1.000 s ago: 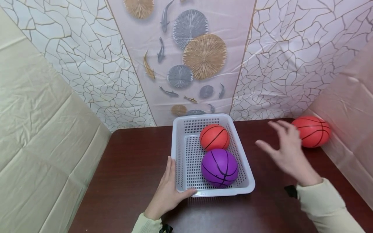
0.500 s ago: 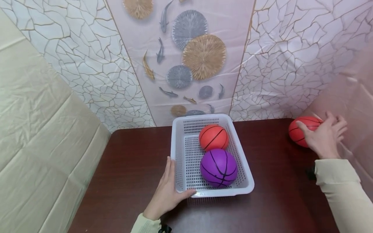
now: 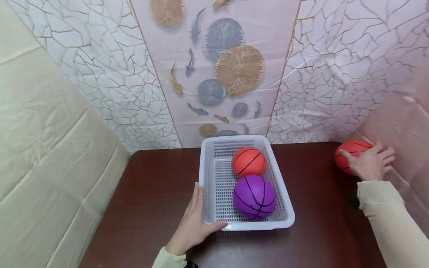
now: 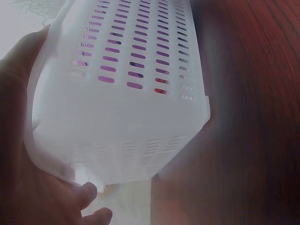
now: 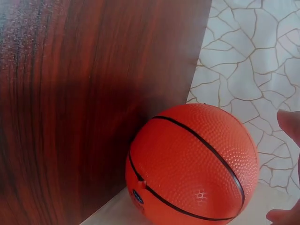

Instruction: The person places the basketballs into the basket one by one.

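A white plastic basket [image 3: 248,225] stands in the middle of the dark wooden table, holding a red mini basketball [image 3: 249,162] and a larger purple one [image 3: 254,197] along its right side. My left hand [image 3: 191,223] holds the near left corner, thumb on the front rim and fingers along the left side. The left wrist view shows the slotted basket wall [image 4: 117,112] close up. At the far right corner, my right hand [image 3: 370,162] is spread beside another red basketball [image 3: 348,154]. In the right wrist view, fingertips [image 5: 283,215] show apart from that ball [image 5: 192,164].
Patterned cloth [image 3: 234,74] hangs behind the table's back edge. Beige padded sheets enclose the left side [image 3: 50,149] and the right side [image 3: 407,123]; the right one stands close to my right hand. Bare tabletop [image 3: 154,186] lies left of the basket.
My right hand has moved right and reached the far red ball, now partly covering it. The left hand stays on the basket corner, and the basket's balls lie as before.
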`<state>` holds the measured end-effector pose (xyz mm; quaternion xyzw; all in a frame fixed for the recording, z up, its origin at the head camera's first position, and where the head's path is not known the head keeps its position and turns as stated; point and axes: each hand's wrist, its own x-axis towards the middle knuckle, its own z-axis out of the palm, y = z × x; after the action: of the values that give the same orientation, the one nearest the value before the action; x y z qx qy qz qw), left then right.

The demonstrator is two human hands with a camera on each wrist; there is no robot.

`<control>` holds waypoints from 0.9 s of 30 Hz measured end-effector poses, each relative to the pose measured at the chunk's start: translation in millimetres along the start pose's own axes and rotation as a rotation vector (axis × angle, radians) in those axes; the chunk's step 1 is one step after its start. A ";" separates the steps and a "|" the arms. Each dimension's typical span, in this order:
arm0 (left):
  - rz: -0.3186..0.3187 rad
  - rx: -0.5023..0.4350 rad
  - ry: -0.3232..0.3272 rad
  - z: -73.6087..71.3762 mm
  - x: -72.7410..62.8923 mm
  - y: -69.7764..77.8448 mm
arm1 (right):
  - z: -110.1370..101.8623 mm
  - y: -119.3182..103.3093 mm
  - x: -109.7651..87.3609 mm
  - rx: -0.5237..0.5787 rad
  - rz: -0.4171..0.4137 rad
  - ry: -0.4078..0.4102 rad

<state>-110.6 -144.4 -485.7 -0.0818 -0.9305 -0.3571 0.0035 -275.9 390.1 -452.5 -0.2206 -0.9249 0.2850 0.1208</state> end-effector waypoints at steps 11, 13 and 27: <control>-0.013 -0.003 0.019 -1.1 -4.6 1.1 | 5.3 -0.8 11.5 -0.056 0.001 -0.068; -0.012 -0.003 0.013 -1.9 -4.6 1.6 | 7.3 2.1 11.9 -0.047 0.015 -0.064; 0.006 -0.010 0.008 0.7 -2.5 4.1 | 11.3 21.6 14.5 -0.047 0.004 -0.082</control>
<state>-107.4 -141.3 -483.7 -0.0832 -0.9284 -0.3619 0.0080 -285.2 407.6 -472.8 -0.2136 -0.9350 0.2724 0.0771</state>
